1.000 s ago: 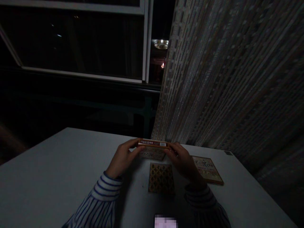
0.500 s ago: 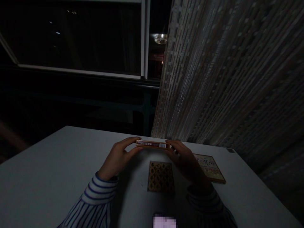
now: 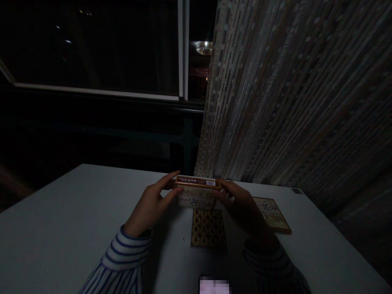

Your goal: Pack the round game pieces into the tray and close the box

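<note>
A flat printed box (image 3: 196,196) with a barcode on its narrow side is held up above the table, tilted so that its patterned face shows. My left hand (image 3: 153,202) pinches its left end between thumb and fingers. At the right end, my right hand (image 3: 240,208) grips the box the same way. Just below the box, a square tray of round pieces (image 3: 208,228) with characters on them lies on the table. A flat picture panel (image 3: 272,214) with blue writing rests beyond my right hand, partly covered by it.
The white table (image 3: 76,220) spans the lower view. A blurred-out pink item (image 3: 214,286) is at the near edge. A small dark patch (image 3: 296,190) marks the far right corner. Behind stand a string curtain (image 3: 263,90) and a dark window (image 3: 98,49).
The box has tipped in my hands, so its patterned face now shows below the narrow side. Both hands still hold it at its ends. The view has shifted slightly.
</note>
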Tool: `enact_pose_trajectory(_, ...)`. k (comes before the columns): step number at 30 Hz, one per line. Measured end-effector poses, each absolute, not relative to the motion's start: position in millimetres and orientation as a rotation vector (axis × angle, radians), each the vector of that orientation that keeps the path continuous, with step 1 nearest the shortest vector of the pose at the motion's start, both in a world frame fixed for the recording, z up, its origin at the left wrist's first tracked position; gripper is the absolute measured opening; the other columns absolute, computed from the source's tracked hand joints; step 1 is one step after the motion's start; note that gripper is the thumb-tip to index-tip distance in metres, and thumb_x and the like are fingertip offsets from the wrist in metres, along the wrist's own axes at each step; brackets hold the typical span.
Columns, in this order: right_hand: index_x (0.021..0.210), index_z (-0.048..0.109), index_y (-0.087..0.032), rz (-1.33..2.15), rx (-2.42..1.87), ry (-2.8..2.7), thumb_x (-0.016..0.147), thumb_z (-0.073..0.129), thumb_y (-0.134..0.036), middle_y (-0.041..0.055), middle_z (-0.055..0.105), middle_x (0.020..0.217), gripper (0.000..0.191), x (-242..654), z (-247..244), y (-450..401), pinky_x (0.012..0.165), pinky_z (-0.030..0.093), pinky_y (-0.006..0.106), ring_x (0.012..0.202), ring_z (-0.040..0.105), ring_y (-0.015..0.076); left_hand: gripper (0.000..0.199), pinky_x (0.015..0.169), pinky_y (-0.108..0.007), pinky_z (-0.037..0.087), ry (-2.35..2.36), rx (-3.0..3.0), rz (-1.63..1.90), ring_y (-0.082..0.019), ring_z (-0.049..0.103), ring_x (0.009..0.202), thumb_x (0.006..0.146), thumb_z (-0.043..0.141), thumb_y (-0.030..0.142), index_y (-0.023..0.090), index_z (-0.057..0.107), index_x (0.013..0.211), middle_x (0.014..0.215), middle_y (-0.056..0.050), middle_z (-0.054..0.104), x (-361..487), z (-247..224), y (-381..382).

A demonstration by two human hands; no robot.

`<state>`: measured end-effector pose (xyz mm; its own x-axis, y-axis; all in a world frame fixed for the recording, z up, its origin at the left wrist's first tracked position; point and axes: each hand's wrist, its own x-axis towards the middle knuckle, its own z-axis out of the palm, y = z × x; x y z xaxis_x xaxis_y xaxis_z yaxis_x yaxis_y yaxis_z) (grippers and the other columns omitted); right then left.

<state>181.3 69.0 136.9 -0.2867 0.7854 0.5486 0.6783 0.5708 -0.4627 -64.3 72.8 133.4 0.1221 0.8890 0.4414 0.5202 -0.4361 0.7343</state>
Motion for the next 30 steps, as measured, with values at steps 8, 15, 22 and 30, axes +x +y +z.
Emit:
enact_pose_trajectory(8, 0.117, 0.054, -0.013, 0.213, -1.239, -1.982, 0.084, 0.048, -0.036, 0.0082, 0.067, 0.091, 0.04, 180.5, 137.7, 67.2, 0.07, 0.048, 0.029, 0.076, 0.061, 0.0164, 0.043, 0.062, -0.026, 0.054, 1.338, 1.995, 1.22, -0.02, 0.061, 0.094, 0.08, 0.053, 0.04, 0.024, 0.051, 0.12, 0.108, -0.005, 0.064, -63.1, 136.6, 71.2)
enact_pose_trajectory(15, 0.12, 0.051, -0.014, 0.35, -1.261, -1.935, 0.086, 0.044, -0.034, 0.0062, 0.067, 0.087, 0.04, 178.5, 141.6, 64.8, 0.066, 0.046, 0.026, 0.072, 0.06, 0.0141, 0.045, 0.071, -0.029, 0.053, 1.373, 1.917, 1.206, -0.019, 0.061, 0.091, 0.08, 0.052, 0.043, 0.021, 0.052, 0.119, 0.1, -0.005, 0.066, -62.0, 137.2, 71.3)
enact_pose_trajectory(22, 0.122, 0.049, -0.015, 0.349, -1.242, -1.961, 0.086, 0.043, -0.034, 0.0059, 0.067, 0.088, 0.041, 181.4, 136.8, 67.1, 0.065, 0.045, 0.027, 0.071, 0.059, 0.0137, 0.048, 0.08, -0.033, 0.05, 1.396, 1.8, 1.26, -0.022, 0.06, 0.097, 0.08, 0.05, 0.045, 0.016, 0.053, 0.118, 0.104, -0.008, 0.066, -63.0, 137.6, 75.0)
enact_pose_trajectory(30, 0.121, 0.051, -0.014, 0.333, -1.275, -1.978, 0.086, 0.042, -0.035, 0.0068, 0.067, 0.087, 0.042, 181.1, 136.8, 67.4, 0.065, 0.046, 0.027, 0.071, 0.06, 0.0145, 0.047, 0.08, -0.032, 0.049, 1.382, 1.771, 1.264, -0.02, 0.061, 0.092, 0.081, 0.048, 0.045, 0.016, 0.055, 0.117, 0.105, -0.007, 0.066, -62.8, 138.7, 75.8)
